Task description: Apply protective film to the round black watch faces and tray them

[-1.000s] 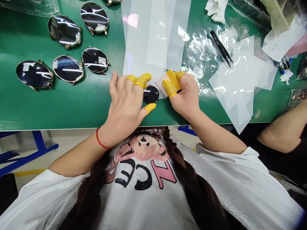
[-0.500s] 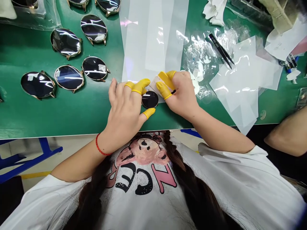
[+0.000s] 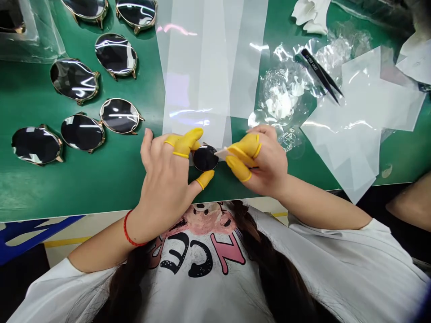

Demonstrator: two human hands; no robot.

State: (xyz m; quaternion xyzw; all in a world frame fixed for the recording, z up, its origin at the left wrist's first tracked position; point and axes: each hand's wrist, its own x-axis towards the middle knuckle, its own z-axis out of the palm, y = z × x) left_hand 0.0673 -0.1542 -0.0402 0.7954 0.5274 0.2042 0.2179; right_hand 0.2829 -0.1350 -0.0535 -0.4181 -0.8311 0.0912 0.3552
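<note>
A round black-faced watch case (image 3: 205, 158) lies on the table edge side of some clear film. My left hand (image 3: 168, 168) grips it by the rim, thumb on the near side and fingers on the far side, with yellow finger cots on several fingertips. In my right hand (image 3: 259, 159), also with yellow finger cots, is a flat yellow scraper (image 3: 243, 154) with a whitish cloth-like edge. That edge touches or nearly touches the right side of the dark face. My fingers hide part of the scraper.
Several similar watch cases (image 3: 116, 54) lie to the left. Translucent film sheets (image 3: 215, 58) run up the middle. On the right are black tweezers (image 3: 321, 75), crumpled clear plastic (image 3: 281, 96) and loose film pieces (image 3: 357, 112). Another person's arm (image 3: 411, 204) shows at the right edge.
The view has shifted, so the table items appear lower. My right hand has turned the scraper from lying flat to on edge, its tip now against or close to the watch face's right side.
</note>
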